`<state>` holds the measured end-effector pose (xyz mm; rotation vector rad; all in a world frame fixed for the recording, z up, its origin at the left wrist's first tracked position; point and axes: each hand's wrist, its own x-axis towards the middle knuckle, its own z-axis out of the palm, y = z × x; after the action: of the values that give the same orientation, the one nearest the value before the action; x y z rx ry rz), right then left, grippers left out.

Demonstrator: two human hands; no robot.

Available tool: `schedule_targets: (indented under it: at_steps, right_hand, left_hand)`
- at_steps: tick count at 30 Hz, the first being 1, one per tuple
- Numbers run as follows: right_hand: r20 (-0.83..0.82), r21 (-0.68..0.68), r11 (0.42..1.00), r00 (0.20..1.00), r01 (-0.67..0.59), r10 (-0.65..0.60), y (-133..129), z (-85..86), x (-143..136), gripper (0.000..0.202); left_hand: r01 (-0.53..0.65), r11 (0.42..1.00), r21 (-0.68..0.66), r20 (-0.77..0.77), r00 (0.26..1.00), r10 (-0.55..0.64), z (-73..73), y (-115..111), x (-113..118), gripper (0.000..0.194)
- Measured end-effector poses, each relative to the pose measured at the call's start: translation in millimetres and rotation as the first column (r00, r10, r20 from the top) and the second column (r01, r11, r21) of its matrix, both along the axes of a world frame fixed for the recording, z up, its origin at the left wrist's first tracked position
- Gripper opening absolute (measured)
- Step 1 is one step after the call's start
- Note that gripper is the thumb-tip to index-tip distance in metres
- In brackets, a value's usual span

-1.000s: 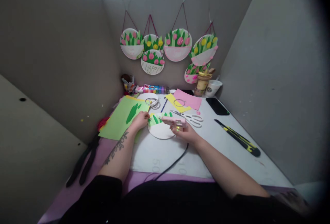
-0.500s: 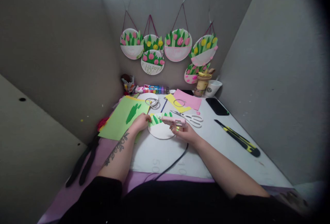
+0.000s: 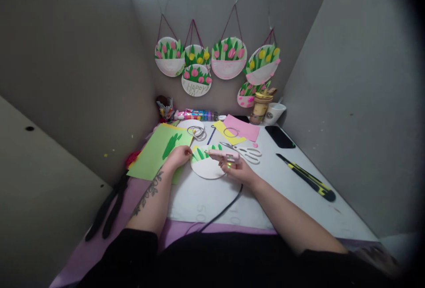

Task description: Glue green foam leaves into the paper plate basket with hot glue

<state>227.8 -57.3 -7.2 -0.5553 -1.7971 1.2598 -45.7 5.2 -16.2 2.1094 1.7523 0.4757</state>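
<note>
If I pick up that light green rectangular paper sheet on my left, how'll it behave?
The light green rectangular paper sheet is probably light and floppy, since it looks thin and flat. The loose-looking dark green paper leaf shapes on it would likely slide off if it tilts. Your left hand seems to lie over its right edge, so it may catch.

R hand (image 3: 243, 174) w/ glue gun (image 3: 229, 156)

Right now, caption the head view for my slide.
Right hand holds a pink glue gun over a green-leafed plate; left hand at its edge.
</note>
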Motion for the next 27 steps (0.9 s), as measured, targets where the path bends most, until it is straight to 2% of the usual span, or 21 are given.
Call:
schedule_targets:
  at_steps: [3, 7, 12, 17, 23, 27]
  right_hand:
    - [0.022, -0.002, 0.999, 0.999, 0.034, -0.034, -1, 0.3, 0, 0.052]
    - [0.015, -0.01, 1.0, 1.0, 0.015, -0.015, 0, -1.0, 0, 0.052]
    - [0.032, -0.038, 0.999, 0.999, 0.009, -0.008, 1, -2.3, 1, 0.055]
    - [0.011, -0.006, 1.0, 1.0, -0.016, 0.017, 0, 0.0, 0, 0.054]
    - [0.083, -0.065, 0.989, 0.989, 0.131, -0.126, 2, -8.6, 3, 0.057]
    - [0.082, -0.076, 0.985, 0.986, 0.154, -0.148, 5, -16.2, 4, 0.055]
  left_hand:
    - [0.043, 0.998, 0.036, -0.029, 0.999, -0.042, -3.4, 2, 0, 0.02]
    - [0.126, 0.992, 0.021, -0.033, 0.992, -0.125, -7.3, 3, 2, 0.018]
    - [0.161, 0.987, 0.011, -0.058, 0.985, -0.16, -8.5, 4, 2, 0.016]
    - [0.194, 0.98, 0.032, -0.018, 0.981, -0.193, -9.3, 8, 1, 0.018]
    - [0.158, 0.987, 0.023, 0.025, 0.987, -0.158, -8.0, 8, 2, 0.019]
    - [0.143, 0.989, 0.029, 0.029, 0.989, -0.144, -7.7, 9, 2, 0.019]
